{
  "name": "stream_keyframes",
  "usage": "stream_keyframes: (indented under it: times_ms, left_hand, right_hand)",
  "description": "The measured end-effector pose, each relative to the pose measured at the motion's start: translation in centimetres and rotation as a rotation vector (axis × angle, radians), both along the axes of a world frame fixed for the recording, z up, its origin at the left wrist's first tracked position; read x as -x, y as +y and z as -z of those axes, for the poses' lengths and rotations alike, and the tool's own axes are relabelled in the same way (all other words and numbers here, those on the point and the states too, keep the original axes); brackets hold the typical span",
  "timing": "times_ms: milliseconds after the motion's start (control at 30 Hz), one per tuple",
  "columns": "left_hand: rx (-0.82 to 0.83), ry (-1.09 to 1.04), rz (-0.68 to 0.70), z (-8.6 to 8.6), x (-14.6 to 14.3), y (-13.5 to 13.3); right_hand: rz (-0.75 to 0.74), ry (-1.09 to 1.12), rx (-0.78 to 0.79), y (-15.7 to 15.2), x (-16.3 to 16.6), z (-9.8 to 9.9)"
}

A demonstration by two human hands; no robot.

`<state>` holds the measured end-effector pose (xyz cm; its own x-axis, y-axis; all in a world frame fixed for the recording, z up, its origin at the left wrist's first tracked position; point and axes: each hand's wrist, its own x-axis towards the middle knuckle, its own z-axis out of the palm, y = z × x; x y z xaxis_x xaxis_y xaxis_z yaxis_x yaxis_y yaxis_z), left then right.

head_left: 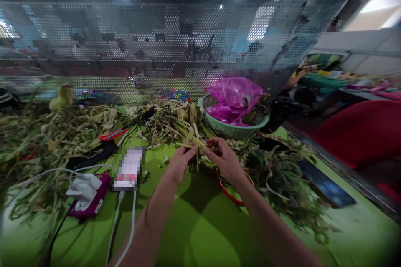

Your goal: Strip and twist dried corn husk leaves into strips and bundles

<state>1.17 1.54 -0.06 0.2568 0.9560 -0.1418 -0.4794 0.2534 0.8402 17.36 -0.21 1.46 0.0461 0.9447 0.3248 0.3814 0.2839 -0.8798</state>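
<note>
My left hand (182,159) is closed, thumb and fingers pinching a small bunch of pale yellow-green plant strips (193,134). Facing it, my right hand (224,157) has its fingers bent and pressed together at the right side of the same strips; the fingertips are partly hidden. Loose ends hang below the left fingertips. Just beyond both hands lies a heap of dried plant stalks (163,123). Under my right wrist, a red curved band or handle (224,190) rests on the green tabletop (200,233).
A green plastic basket (232,130) holds a pink plastic bag (236,96). On the left are a phone (128,169) with white cables, a purple power block (90,204) and a red cutter (114,134). Greenish plant scraps (291,183) and a dark phone (327,183) lie right. A perforated panel (150,41) stands behind.
</note>
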Motion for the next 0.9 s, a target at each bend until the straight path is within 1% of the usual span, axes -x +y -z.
stream_keyframes:
  times_ms: [67, 133, 267, 367, 533, 633, 800, 900]
  left_hand:
    - [-0.003, 0.001, 0.025, 0.1, -0.2, -0.1]
    - [0.010, 0.008, 0.021, 0.2, -0.4, -0.2]
    - [0.023, 0.086, -0.002, 0.1, -0.4, -0.2]
    - [0.037, 0.147, 0.018, -0.2, -0.3, -0.2]
    - [0.001, -0.036, 0.045, -0.2, -0.5, -0.3]
    - [-0.009, -0.085, 0.041, -0.3, -0.7, -0.4]
    - [0.012, -0.084, 0.055, -0.4, -0.6, -0.5]
    - [-0.067, 0.007, 0.061, -0.5, -0.4, -0.3]
  right_hand:
    - [-0.023, -0.065, -0.027, 0.0, 0.0, 0.1]
    - [-0.020, -0.095, -0.030, 0.0, 0.1, 0.2]
    - [-0.010, -0.051, 0.003, -0.1, 0.3, 0.3]
    - [-0.007, -0.036, -0.001, -0.1, 0.3, 0.1]
    - [-0.001, -0.040, -0.017, 0.0, 0.1, -0.2]
    - [0.015, -0.026, -0.002, 0.0, -0.1, -0.3]
    - [0.030, 0.036, -0.006, 0.2, -0.4, 0.1]
    - [0.039, 0.080, 0.030, 0.6, -0.9, 0.7]
